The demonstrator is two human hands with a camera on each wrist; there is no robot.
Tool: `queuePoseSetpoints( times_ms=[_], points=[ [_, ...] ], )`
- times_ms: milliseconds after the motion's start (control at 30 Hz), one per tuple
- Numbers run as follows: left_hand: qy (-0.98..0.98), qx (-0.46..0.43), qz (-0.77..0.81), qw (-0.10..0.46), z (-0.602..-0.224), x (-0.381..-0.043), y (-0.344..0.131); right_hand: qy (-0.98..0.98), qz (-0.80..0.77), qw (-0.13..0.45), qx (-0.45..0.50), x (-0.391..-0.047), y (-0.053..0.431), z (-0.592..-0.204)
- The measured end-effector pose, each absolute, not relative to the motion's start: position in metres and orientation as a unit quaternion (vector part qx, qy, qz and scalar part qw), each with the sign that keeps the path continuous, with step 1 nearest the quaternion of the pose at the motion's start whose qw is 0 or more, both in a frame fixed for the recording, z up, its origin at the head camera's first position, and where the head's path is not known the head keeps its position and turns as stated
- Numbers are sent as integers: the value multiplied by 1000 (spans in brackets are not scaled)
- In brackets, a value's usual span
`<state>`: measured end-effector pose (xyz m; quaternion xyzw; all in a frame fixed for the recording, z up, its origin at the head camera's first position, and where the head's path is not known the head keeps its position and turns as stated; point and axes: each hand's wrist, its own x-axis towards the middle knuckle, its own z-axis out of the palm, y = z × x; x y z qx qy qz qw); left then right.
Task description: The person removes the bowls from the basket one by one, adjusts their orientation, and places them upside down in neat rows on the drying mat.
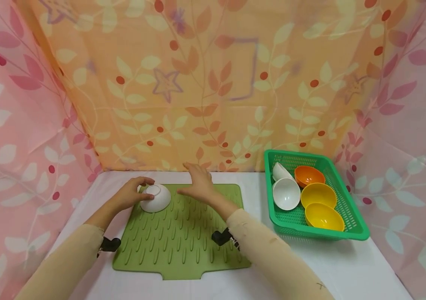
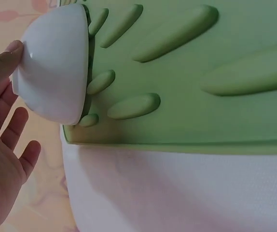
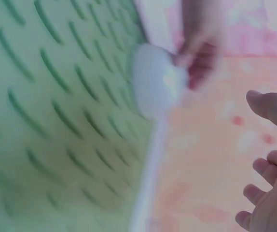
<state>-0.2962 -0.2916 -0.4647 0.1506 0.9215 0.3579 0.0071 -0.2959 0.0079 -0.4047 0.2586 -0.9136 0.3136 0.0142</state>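
Observation:
A white bowl (image 1: 158,202) sits upside down on the far left corner of a green ridged drying mat (image 1: 184,254). My left hand (image 1: 128,196) pinches it by the foot, with the thumb (image 2: 3,63) on its near side in the left wrist view; the other fingers hang apart from it. In the head view my right hand (image 1: 201,183) hovers over the back of the mat, to the right of the bowl. Its fingers are spread and hold nothing, and the right wrist view shows the same hand (image 3: 273,183) relaxed.
On the right stands a green plastic basket (image 1: 278,227). Inside are white bowls (image 1: 286,194), an orange bowl (image 1: 309,176) and yellow bowls (image 1: 324,217). Patterned cloth (image 1: 205,83) hangs behind and at both sides of the white-covered table (image 1: 141,287).

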Motion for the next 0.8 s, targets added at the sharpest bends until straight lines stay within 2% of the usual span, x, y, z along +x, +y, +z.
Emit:
queuePoseSetpoints(
  times_ms=[200, 367, 567, 800],
  points=[
    [920, 152, 361, 4, -466, -295, -290, -900, 319, 21, 294, -288, 80, -346],
    [920, 133, 368, 9, -473, -295, -292, -901, 308, 29, 305, -285, 146, -315],
    [919, 132, 373, 3, -478, -296, -296, -916, 248, 50, 312, -291, 223, -311],
    [918, 144, 369, 1, -478, -296, -297, -929, 229, 22, 291, -298, 295, -330]
  ],
)
